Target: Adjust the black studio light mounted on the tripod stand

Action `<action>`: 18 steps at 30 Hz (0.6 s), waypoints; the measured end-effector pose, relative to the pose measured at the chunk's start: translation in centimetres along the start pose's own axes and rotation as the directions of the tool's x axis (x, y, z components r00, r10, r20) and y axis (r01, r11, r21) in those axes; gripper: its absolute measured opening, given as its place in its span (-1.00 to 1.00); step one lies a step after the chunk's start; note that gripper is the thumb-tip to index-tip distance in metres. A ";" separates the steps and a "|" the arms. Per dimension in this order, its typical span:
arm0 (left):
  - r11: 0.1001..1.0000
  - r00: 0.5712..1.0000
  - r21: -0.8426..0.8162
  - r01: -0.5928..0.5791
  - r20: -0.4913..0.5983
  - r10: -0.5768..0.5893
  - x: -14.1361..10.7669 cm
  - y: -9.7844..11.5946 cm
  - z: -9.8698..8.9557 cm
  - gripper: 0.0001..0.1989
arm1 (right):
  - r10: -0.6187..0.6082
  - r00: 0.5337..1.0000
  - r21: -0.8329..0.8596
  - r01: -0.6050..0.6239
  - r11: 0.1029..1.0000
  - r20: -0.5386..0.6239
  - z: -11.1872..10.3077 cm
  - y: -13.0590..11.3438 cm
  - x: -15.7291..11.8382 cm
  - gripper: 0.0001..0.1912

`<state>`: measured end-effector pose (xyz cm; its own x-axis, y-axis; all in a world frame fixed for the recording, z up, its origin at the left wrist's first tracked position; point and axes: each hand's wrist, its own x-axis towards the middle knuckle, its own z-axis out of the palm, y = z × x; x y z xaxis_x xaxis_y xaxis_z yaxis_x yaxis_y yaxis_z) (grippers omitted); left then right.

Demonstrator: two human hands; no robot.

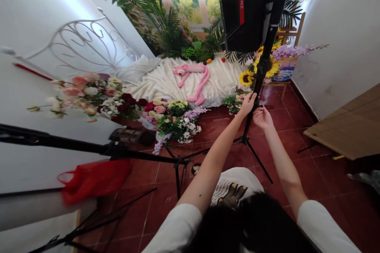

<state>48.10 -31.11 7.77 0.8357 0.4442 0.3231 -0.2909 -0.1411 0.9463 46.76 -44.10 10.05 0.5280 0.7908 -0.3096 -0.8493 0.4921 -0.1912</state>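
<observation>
A black light stand rises in front of me, its tripod legs spread on the floor. At its top sits a large black studio light with a red stripe lettered ZHEYU. My left hand is closed around the stand's pole, at about the middle of its height. Just right of and slightly below it, my right hand is beside the pole with its fingers curled in a pinch. Whatever lies between those fingertips is too small to make out.
Another black stand crosses the left side. Behind it are a red bag and artificial flowers. A pink plush toy lies on a cream blanket. Sunflowers stand behind the pole; a brown board leans at right.
</observation>
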 end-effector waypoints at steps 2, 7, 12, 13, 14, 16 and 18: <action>1.000 1.000 0.001 -0.001 -0.008 0.001 -0.1 -0.1 0.1 -0.41 | 0.019 0.999 0.130 -0.022 0.991 0.026 -0.1 -0.1 0.3 -0.63; 1.000 0.997 0.005 0.008 -0.071 -0.008 -0.4 -0.6 0.6 -0.41 | 0.079 0.993 0.307 -0.101 0.946 0.082 -0.7 -0.8 0.3 -0.62; 1.000 0.993 0.000 -0.020 -0.113 0.019 -0.5 -0.8 0.9 -0.38 | 0.093 0.995 0.158 -0.089 0.983 -0.018 -0.9 -1.7 0.5 -0.69; 1.000 0.992 0.002 -0.025 -0.121 0.025 -0.5 -0.8 0.9 -0.37 | 0.070 0.995 0.040 -0.067 0.997 -0.076 -0.8 -1.8 0.6 -0.71; 1.000 0.991 0.003 -0.028 -0.128 0.028 -0.5 -0.8 1.0 -0.36 | 0.025 0.990 -0.123 -0.042 0.991 -0.139 -0.7 -1.9 0.7 -0.72; 1.000 0.990 0.006 -0.031 -0.136 0.031 -0.5 -0.9 1.0 -0.35 | -0.147 0.965 -0.550 0.004 0.835 -0.216 -0.6 -2.1 0.8 -0.72; 1.000 0.990 0.004 -0.030 -0.136 0.030 -0.5 -1.0 1.0 -0.35 | -0.380 0.917 -0.922 0.039 0.385 -0.119 -0.4 -2.4 0.4 -0.67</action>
<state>48.45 -32.11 6.72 0.7555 0.5556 0.3473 -0.3142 -0.1578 0.9361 49.03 -45.08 9.97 0.8066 0.4952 -0.3227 -0.3072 -0.1153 -0.9447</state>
